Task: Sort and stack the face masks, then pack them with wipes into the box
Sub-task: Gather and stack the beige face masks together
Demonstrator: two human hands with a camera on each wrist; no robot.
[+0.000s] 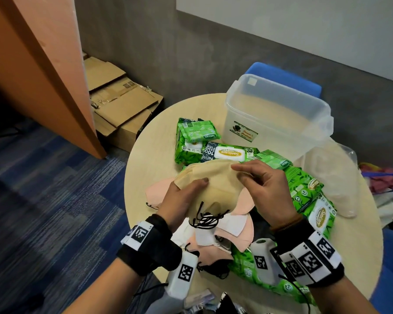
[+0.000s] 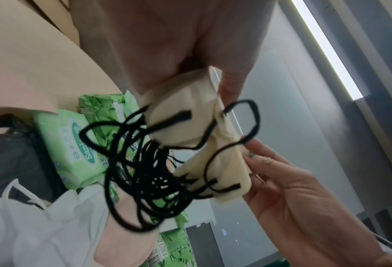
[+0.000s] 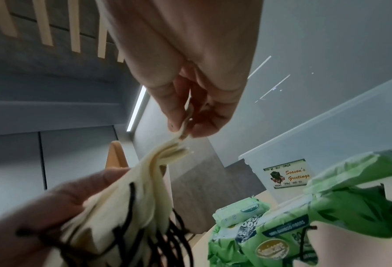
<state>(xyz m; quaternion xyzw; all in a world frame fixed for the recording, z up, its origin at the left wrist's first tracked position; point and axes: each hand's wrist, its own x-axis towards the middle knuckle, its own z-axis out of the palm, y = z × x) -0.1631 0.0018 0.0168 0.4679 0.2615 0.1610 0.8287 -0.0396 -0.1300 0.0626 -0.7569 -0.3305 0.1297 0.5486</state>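
A stack of beige face masks (image 1: 216, 184) with tangled black ear loops (image 1: 205, 219) is held above the round table. My left hand (image 1: 186, 196) grips the stack from the left, thumb on top. My right hand (image 1: 254, 180) pinches the stack's far right edge (image 3: 181, 133) between thumb and fingers. In the left wrist view the beige masks (image 2: 190, 126) show edge-on with the loops (image 2: 149, 173) dangling. Pink masks (image 1: 234, 232), white masks (image 1: 184, 232) and a black mask (image 1: 216, 268) lie loose beneath. Green wipes packs (image 1: 227, 152) surround them. The clear plastic box (image 1: 279, 116) stands open behind.
The round beige table (image 1: 150, 159) carries everything. A clear lid or bag (image 1: 334, 177) lies at the right of the box. A blue chair (image 1: 284, 78) stands behind the table. Flattened cardboard (image 1: 120, 103) lies on the floor at left, beside an orange panel (image 1: 43, 64).
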